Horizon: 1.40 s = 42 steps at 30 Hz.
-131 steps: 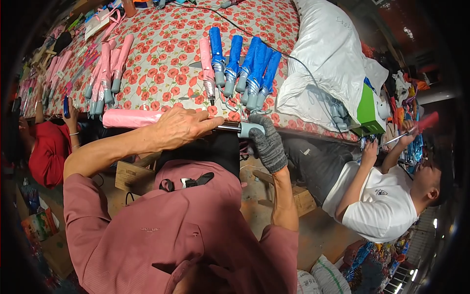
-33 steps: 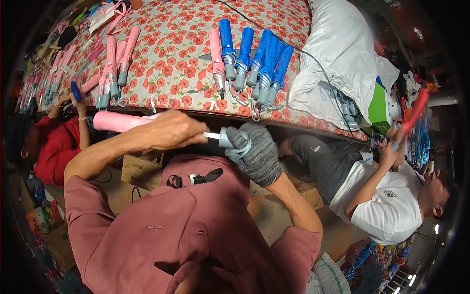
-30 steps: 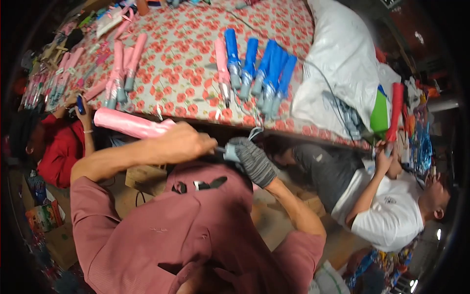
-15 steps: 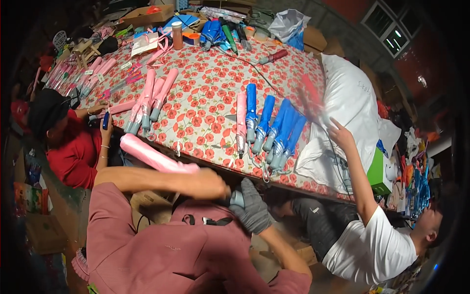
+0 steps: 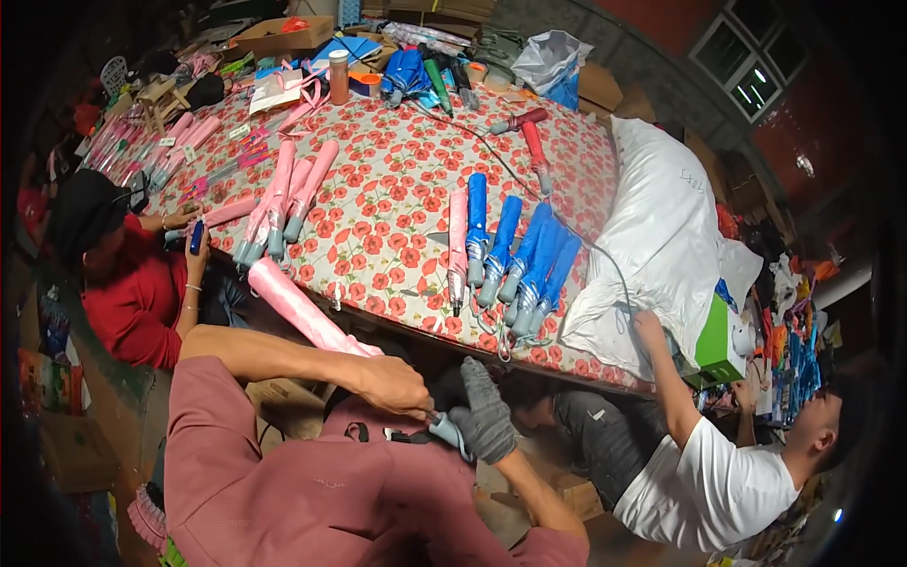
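Note:
My bare left hand (image 5: pixel 399 387) is closed in front of my waist, beside a grey umbrella handle (image 5: pixel 448 433). A folded pink umbrella (image 5: pixel 316 310) slants from the table edge down behind my left forearm. Its lower part is hidden there, and the handle lies roughly in line with it. On my right hand (image 5: pixel 485 416) is a grey knitted glove. Its fingers stretch upward, while the thumb side touches the handle. Folded blue umbrellas (image 5: pixel 529 253) and a pink one (image 5: pixel 457 248) lie by the near table edge. More pink umbrellas (image 5: pixel 283 194) lie to the left.
A flowered tablecloth (image 5: pixel 387 231) covers the table. At left, a person in red (image 5: pixel 137 293) handles a pink umbrella. A person in white (image 5: pixel 709 472) reaches toward a large white sack (image 5: pixel 661 217) at right. Two red umbrellas (image 5: pixel 536 151) and a cable lie farther back.
The person at right has put a red umbrella down on the table and lowered an arm to the sack. My left hand, blurred before, is now steadier, and more of the grey handle shows.

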Each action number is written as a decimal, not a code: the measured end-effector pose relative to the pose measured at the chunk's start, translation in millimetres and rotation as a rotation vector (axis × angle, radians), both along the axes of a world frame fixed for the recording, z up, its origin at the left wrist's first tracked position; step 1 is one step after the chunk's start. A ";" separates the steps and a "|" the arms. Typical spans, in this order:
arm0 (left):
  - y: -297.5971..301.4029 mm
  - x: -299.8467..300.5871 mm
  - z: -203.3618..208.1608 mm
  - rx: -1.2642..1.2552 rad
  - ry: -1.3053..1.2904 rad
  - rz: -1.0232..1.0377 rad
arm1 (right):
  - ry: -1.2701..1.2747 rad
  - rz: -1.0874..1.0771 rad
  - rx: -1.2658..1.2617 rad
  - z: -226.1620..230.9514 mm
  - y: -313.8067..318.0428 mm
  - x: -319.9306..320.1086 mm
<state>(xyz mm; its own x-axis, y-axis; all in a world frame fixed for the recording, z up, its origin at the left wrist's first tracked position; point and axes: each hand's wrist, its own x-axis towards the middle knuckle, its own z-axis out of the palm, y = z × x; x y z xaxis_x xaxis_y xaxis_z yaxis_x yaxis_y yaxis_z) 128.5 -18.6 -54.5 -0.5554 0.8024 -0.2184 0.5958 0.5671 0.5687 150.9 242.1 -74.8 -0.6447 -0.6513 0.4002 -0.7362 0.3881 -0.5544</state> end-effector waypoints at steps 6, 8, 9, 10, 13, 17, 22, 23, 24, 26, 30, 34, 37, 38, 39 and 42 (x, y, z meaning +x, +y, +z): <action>-9.8 -18.1 -1.5 0.193 -0.851 0.083 | 0.294 0.065 0.115 -16.8 0.3 -4.5; -7.7 -13.9 5.1 0.169 -0.709 0.064 | 0.108 0.031 0.225 -8.4 -2.6 -4.7; -6.3 -10.2 13.0 0.147 -0.563 0.040 | -0.077 -0.007 0.335 0.0 -4.8 -2.5; -5.1 -6.3 20.6 0.127 -0.416 0.016 | -0.264 -0.045 0.441 6.8 -6.6 0.0; 1.2 -0.4 35.8 0.063 -0.145 -0.047 | -0.361 -0.067 0.416 -13.2 -2.2 0.0; 0.9 4.1 40.0 -0.079 0.213 -0.116 | -0.084 0.028 0.023 -52.2 2.2 -5.2; -4.9 -10.9 36.8 0.473 -0.498 -0.028 | 0.108 -0.060 0.339 33.6 0.3 -6.9; -0.5 -10.0 40.4 0.336 -0.203 -0.035 | -0.281 -0.156 0.208 17.5 2.7 -12.2; 5.7 -5.9 44.6 0.200 0.089 -0.044 | -0.669 -0.249 0.063 -2.1 6.6 -15.6; 12.5 1.8 50.9 -0.072 0.674 -0.044 | -1.434 -0.406 -0.255 -25.9 10.9 -18.3; -2.3 -18.9 56.6 0.116 -0.513 0.063 | -0.086 -0.094 0.048 45.4 -0.8 -18.7; 10.8 -3.4 48.6 0.025 -0.083 0.052 | 0.347 0.003 0.137 57.5 -4.6 -22.5; 20.1 2.0 41.1 -0.107 0.735 0.000 | 0.318 -0.006 0.140 57.6 -1.0 -26.4; 15.8 -5.6 42.3 0.020 0.460 0.017 | 0.312 -0.006 0.141 57.1 -0.1 -28.0; 10.0 -12.3 43.4 0.144 0.182 0.036 | 0.303 -0.005 0.142 57.4 0.0 -30.2; 5.8 -18.0 42.9 0.381 -0.382 0.064 | 0.282 -0.009 0.144 50.6 1.8 -28.8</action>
